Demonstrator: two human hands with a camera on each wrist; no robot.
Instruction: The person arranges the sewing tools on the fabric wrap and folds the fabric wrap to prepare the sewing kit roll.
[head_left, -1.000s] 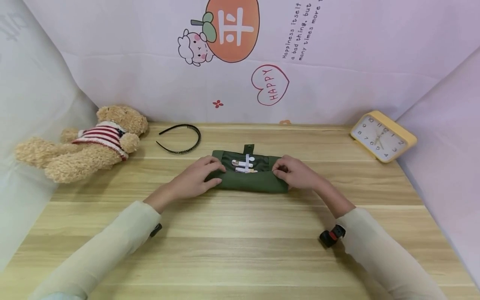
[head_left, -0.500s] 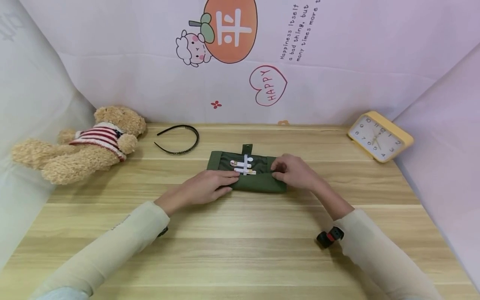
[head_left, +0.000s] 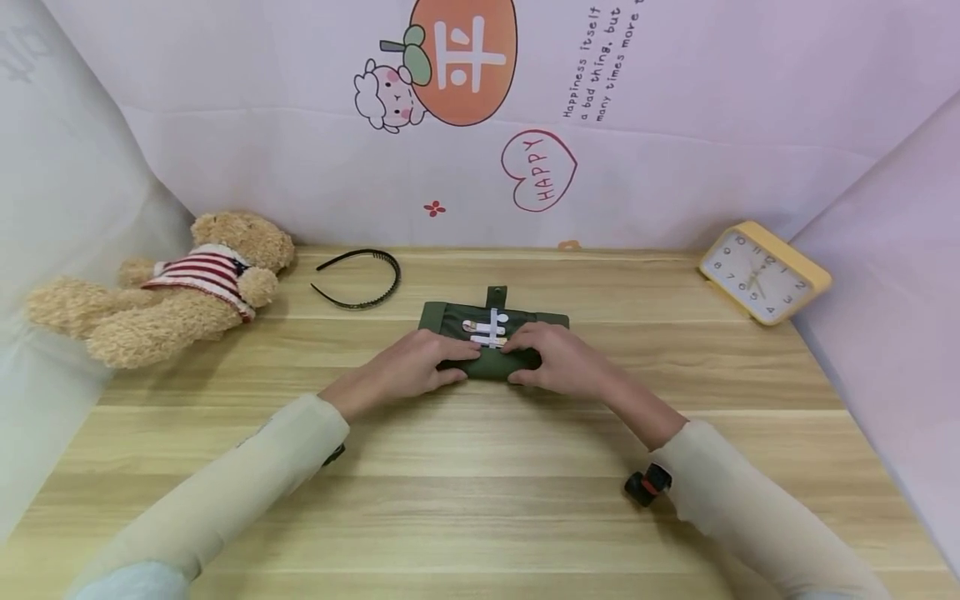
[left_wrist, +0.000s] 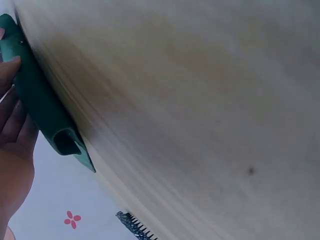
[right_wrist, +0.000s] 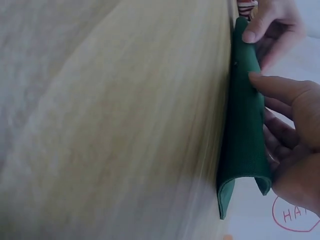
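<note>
A dark green fabric roll-up pouch [head_left: 491, 364] lies on the wooden table, its near part folded over into a rounded roll. Small white tools [head_left: 489, 330] show in its open inner face, tucked under a white strap. A snap tab sticks out from the far edge. My left hand [head_left: 412, 364] grips the roll on its left half, thumb in front and fingers over the top. On the right half, my right hand [head_left: 564, 360] holds the roll the same way. The right wrist view shows the curled end of the pouch [right_wrist: 245, 125] and both thumbs on its near side.
A teddy bear [head_left: 198, 279] in a striped shirt lies at the left back. Behind the pouch, to the left, is a black toothed headband [head_left: 396, 275]. A yellow-framed clock [head_left: 765, 273] stands at the right back, near the printed cloth wall [head_left: 652, 183].
My left hand moved right onto the roll. My right hand slid inward from the pouch's right end toward its middle, so the hands are closer together.
</note>
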